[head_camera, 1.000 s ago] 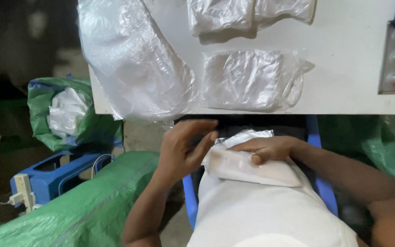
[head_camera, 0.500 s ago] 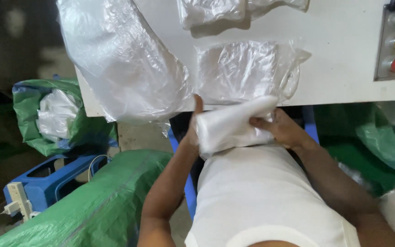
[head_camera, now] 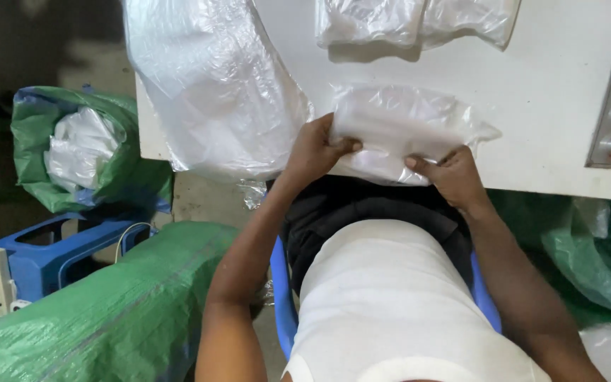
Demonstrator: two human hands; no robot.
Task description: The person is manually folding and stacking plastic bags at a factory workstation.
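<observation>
Right now I have the left hand (head_camera: pixel 316 150) and right hand (head_camera: pixel 454 177) with fingers clamped on the clear plastic packet (head_camera: pixel 401 131) at the desk (head_camera: pixel 553 106) edge, 12 o'clock; laying it flat looks like the step, calling for an even, level release

Clear glossy plastic on a smooth matt white top

The thin bag (head_camera: pixel 404 131) pinched by both hands looks like crinkly, shiny plastic film; the big sheet (head_camera: pixel 213 92) beside it gleams the same way; the white table (head_camera: pixel 553 106) looks smooth and matt; green sacks (head_camera: pixel 107 311) show a coarse woven plastic weave.
</observation>
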